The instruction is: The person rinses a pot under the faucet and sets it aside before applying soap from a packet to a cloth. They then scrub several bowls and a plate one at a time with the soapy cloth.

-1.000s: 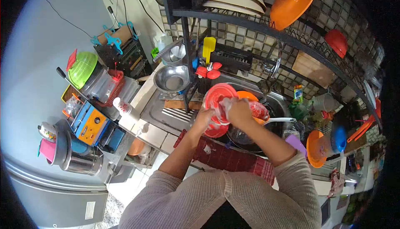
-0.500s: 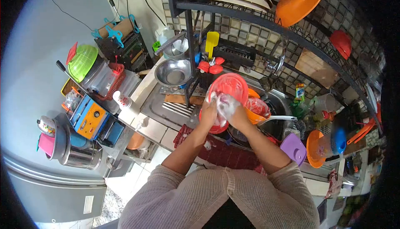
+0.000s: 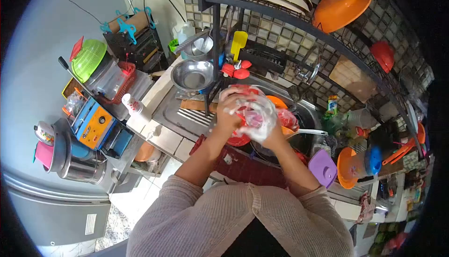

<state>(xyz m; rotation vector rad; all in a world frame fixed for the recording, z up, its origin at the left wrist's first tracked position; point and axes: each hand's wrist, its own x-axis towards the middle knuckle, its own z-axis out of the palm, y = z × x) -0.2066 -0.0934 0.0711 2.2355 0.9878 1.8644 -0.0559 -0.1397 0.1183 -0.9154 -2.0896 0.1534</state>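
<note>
Over the sink (image 3: 306,109), my left hand (image 3: 228,113) is closed on a soapy red bowl (image 3: 247,90), fingers bent over its rim. My right hand (image 3: 265,125) is thick with white foam and pressed to the bowl, closed around a foam-covered pinkish pad (image 3: 254,118) whose exact kind is hidden by suds. Another red dish (image 3: 239,140) shows below my hands. Just right of them, an orange bowl (image 3: 291,128) holds a soapy red piece, and a white-handled utensil (image 3: 312,132) lies across it.
A steel bowl (image 3: 192,75) stands left of the sink beside the dish rack post (image 3: 216,46). Red measuring cups (image 3: 236,70) and a yellow spatula (image 3: 239,43) are behind. A purple lid (image 3: 322,169) and orange plate (image 3: 347,168) lie right. The rack shelf (image 3: 299,18) overhangs the sink.
The red bowl has turned from facing up to tilted, so less of its inside shows. My left hand has risen to its upper rim; my right hand stays against it in foam.
</note>
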